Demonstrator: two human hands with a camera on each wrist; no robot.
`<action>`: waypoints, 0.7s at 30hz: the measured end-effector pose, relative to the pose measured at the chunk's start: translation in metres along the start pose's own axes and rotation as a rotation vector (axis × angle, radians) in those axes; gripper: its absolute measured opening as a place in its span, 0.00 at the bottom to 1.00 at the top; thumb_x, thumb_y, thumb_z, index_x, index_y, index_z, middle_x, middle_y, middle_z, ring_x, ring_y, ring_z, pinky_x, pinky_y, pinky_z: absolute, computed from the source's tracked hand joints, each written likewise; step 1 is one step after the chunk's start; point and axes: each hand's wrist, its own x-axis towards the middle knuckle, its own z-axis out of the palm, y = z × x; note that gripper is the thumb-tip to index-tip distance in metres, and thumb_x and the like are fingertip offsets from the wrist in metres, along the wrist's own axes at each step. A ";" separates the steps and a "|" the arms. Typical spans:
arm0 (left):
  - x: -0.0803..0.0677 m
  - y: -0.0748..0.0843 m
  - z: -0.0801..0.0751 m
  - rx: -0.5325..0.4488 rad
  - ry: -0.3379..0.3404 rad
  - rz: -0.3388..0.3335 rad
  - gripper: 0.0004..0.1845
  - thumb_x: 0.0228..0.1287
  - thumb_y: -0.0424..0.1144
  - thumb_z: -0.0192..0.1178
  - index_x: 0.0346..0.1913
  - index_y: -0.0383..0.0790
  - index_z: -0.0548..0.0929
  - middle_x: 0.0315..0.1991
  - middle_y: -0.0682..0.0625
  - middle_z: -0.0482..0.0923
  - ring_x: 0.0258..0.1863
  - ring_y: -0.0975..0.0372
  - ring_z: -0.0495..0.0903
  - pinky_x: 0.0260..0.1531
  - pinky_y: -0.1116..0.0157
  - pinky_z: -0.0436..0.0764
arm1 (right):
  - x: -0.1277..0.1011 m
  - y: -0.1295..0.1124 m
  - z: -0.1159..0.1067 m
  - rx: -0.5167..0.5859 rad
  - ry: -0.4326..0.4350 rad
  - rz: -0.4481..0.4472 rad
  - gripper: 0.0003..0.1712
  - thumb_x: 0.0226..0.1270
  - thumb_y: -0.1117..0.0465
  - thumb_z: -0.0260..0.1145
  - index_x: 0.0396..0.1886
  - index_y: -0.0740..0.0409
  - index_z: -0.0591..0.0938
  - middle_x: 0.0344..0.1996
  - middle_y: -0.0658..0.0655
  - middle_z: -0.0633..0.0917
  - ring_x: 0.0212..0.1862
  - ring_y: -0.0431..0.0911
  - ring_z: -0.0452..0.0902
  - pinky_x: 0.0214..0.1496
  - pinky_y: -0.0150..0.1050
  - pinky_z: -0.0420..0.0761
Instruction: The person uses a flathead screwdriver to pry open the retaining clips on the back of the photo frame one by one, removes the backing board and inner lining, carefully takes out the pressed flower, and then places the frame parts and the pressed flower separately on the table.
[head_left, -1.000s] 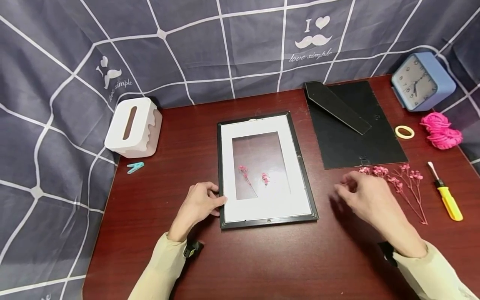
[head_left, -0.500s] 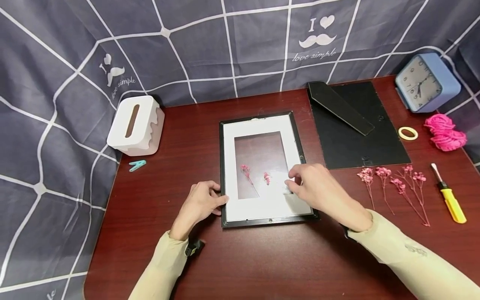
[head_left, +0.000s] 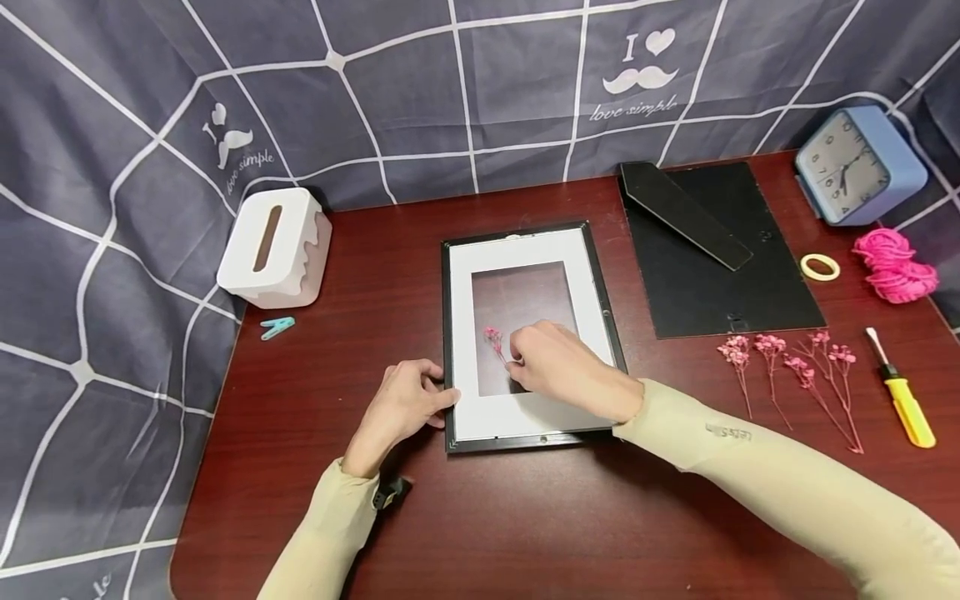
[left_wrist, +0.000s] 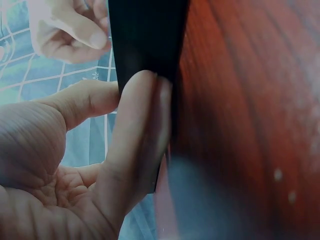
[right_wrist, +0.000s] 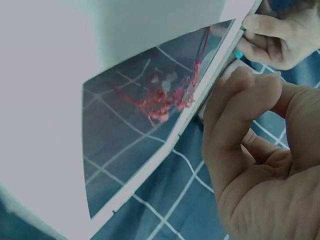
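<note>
The left hand (head_left: 405, 404) rests on the table (head_left: 525, 517) at the left edge of the black picture frame (head_left: 448, 333), near its lower corner; its grip is narrow, thumb and curled fingers pinching the frame's thin rim, as the left wrist view shows close up. Just to the right of that grip, inside the white mat (head_left: 525, 412), the right hand (head_left: 558, 367) lies over the lower part of the mat's window. Its fingertips are bunched together just beside a small pink dried sprig (head_left: 493, 337) lying in the window; the grip looks narrow and may be pinching the sprig's stem, though the head view hides the contact and the right wrist view shows only curled fingers near the pink blossoms seen through the glass.

Well to the right of the right hand's grip, a row of pink dried flowers (head_left: 787, 367) lies on the table, with a yellow-handled screwdriver (head_left: 903, 400) beyond them. Behind and to the right of it lies the black backing board (head_left: 720, 275). Far to the right of that sit a roll of tape (head_left: 819, 267), a bundle of pink yarn (head_left: 896, 267) and a blue clock (head_left: 855, 167). Away to the left of the left grip are a white tissue box (head_left: 273, 246) and a teal clip (head_left: 276, 327).
</note>
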 end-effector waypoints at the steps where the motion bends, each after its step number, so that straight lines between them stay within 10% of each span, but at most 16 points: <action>1: 0.000 0.000 0.000 -0.001 0.000 0.002 0.20 0.67 0.35 0.73 0.59 0.29 0.85 0.32 0.45 0.87 0.19 0.59 0.90 0.26 0.63 0.91 | 0.003 0.000 0.002 0.008 -0.015 0.003 0.22 0.68 0.67 0.71 0.15 0.53 0.76 0.15 0.46 0.72 0.23 0.38 0.64 0.24 0.30 0.62; 9: 0.000 0.000 0.000 -0.004 -0.008 -0.008 0.20 0.68 0.35 0.73 0.59 0.29 0.84 0.33 0.45 0.87 0.19 0.59 0.90 0.26 0.63 0.91 | 0.024 0.030 0.041 0.033 -0.043 -0.009 0.25 0.61 0.68 0.70 0.13 0.45 0.68 0.14 0.43 0.65 0.21 0.37 0.60 0.19 0.34 0.62; 21: 0.002 -0.001 0.000 0.010 -0.001 -0.006 0.20 0.67 0.35 0.73 0.58 0.29 0.84 0.32 0.45 0.87 0.19 0.60 0.90 0.24 0.64 0.90 | 0.028 0.002 0.024 0.006 -0.111 0.090 0.28 0.61 0.73 0.66 0.13 0.45 0.63 0.16 0.44 0.61 0.21 0.38 0.57 0.20 0.34 0.62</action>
